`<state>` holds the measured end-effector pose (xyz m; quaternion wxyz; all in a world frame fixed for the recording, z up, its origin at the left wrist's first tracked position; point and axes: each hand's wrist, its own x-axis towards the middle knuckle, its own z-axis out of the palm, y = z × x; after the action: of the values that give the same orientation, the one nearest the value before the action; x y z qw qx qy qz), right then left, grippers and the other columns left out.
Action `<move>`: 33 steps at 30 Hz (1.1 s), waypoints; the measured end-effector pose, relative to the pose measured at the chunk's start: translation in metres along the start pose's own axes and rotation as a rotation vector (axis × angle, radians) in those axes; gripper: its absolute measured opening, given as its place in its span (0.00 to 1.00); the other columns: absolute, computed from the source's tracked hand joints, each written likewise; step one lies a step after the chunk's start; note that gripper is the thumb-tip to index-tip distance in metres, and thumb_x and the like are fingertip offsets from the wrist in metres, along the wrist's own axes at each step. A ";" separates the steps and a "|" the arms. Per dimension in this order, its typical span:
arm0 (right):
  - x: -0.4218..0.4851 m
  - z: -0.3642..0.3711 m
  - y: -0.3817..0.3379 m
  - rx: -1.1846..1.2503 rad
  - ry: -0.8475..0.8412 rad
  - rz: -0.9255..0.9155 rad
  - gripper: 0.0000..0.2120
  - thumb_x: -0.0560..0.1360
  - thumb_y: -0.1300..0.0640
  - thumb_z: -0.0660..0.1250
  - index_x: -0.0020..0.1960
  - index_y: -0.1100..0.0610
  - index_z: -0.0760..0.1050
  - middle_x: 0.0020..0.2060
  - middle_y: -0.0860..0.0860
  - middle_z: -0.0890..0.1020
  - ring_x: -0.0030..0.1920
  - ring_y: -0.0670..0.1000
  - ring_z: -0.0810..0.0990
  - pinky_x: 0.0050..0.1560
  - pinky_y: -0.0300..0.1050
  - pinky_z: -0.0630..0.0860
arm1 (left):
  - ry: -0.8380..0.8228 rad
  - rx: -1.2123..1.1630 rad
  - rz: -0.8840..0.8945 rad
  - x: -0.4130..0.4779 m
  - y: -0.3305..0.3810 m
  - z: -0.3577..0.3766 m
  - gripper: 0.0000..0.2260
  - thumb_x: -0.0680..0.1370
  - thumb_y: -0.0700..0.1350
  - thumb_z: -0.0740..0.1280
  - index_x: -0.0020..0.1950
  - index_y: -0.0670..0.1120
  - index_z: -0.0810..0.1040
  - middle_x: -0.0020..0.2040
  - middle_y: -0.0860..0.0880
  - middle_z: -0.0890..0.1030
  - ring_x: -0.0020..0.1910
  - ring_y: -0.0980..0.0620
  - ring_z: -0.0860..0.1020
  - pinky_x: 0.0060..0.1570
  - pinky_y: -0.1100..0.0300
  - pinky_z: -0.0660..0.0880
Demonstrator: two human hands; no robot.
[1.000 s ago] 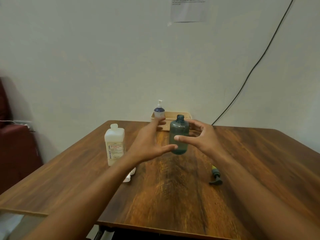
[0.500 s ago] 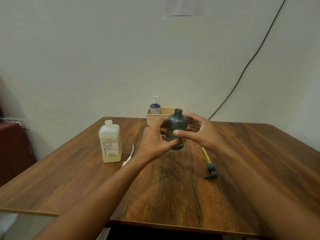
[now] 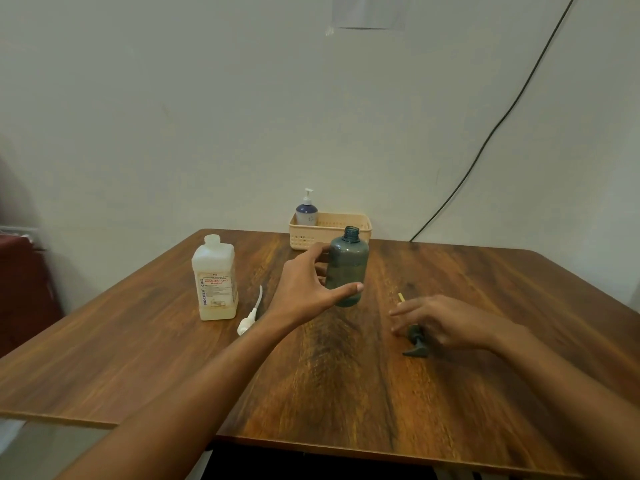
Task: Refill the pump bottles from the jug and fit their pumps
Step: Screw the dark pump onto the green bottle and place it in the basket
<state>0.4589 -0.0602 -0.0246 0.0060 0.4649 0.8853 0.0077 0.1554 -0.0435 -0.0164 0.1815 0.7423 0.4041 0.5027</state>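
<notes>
A teal pump bottle (image 3: 348,261) with no pump in its open neck stands upright at the table's middle, and my left hand (image 3: 304,289) is wrapped around its left side. My right hand (image 3: 446,323) lies low over a dark pump (image 3: 415,346) that rests on the table to the right, fingers stretched out across its collar. The pump's yellow tube (image 3: 401,297) pokes out beyond my fingertips. The translucent white jug (image 3: 215,282), uncapped and with a little liquid at the bottom, stands to the left. A white pump (image 3: 249,317) lies beside it.
A beige basket (image 3: 329,230) sits at the back edge of the wooden table (image 3: 346,393), holding a blue-and-white pump bottle (image 3: 306,211) with its pump fitted. A black cable (image 3: 485,143) runs down the wall at the right.
My right hand has let go of the teal bottle and dropped to the dark pump on the table. My left hand keeps hold of the bottle.
</notes>
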 end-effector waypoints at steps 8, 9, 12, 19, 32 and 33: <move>-0.003 0.012 0.005 0.119 0.063 -0.077 0.20 0.82 0.61 0.68 0.69 0.42 0.80 0.67 0.39 0.81 0.67 0.35 0.77 0.69 0.43 0.77 | -0.006 -0.026 -0.025 -0.005 -0.008 0.002 0.36 0.68 0.61 0.80 0.72 0.50 0.73 0.65 0.52 0.81 0.57 0.55 0.82 0.53 0.61 0.83; -0.002 0.009 0.004 0.127 0.097 -0.073 0.19 0.82 0.61 0.69 0.69 0.43 0.80 0.64 0.39 0.83 0.64 0.36 0.79 0.66 0.43 0.79 | -0.007 -0.026 -0.025 -0.005 -0.009 0.002 0.37 0.68 0.61 0.80 0.72 0.50 0.73 0.65 0.52 0.81 0.56 0.55 0.82 0.52 0.61 0.83; -0.001 -0.005 -0.001 0.208 0.243 -0.027 0.22 0.79 0.63 0.72 0.68 0.43 0.79 0.60 0.38 0.83 0.61 0.36 0.81 0.63 0.45 0.82 | -0.012 -0.014 -0.025 -0.005 -0.011 0.001 0.37 0.68 0.61 0.80 0.73 0.50 0.73 0.65 0.53 0.81 0.56 0.55 0.82 0.52 0.64 0.82; -0.002 -0.091 -0.027 0.659 0.707 -0.004 0.18 0.81 0.62 0.71 0.69 0.51 0.77 0.60 0.49 0.85 0.61 0.46 0.86 0.66 0.46 0.81 | -0.025 -0.023 -0.018 -0.005 -0.013 0.000 0.37 0.68 0.60 0.80 0.73 0.50 0.73 0.65 0.53 0.81 0.56 0.55 0.82 0.53 0.63 0.82; 0.006 -0.133 -0.046 1.011 0.742 -0.168 0.20 0.82 0.58 0.71 0.72 0.60 0.73 0.62 0.58 0.85 0.62 0.61 0.86 0.62 0.54 0.83 | -0.049 -0.038 -0.028 -0.010 -0.015 0.002 0.36 0.67 0.61 0.80 0.72 0.55 0.73 0.65 0.56 0.81 0.51 0.63 0.81 0.44 0.75 0.77; 0.007 -0.131 -0.046 1.015 0.730 -0.168 0.19 0.82 0.59 0.70 0.71 0.60 0.73 0.62 0.59 0.85 0.62 0.61 0.86 0.63 0.55 0.83 | -0.051 -0.038 -0.025 -0.009 -0.016 0.003 0.36 0.67 0.61 0.80 0.72 0.55 0.73 0.65 0.56 0.81 0.52 0.62 0.81 0.45 0.74 0.78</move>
<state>0.4150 -0.0813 0.1056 -0.5173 0.3063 0.7572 -0.2556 0.1495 -0.0410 -0.0338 0.2120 0.7462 0.3989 0.4890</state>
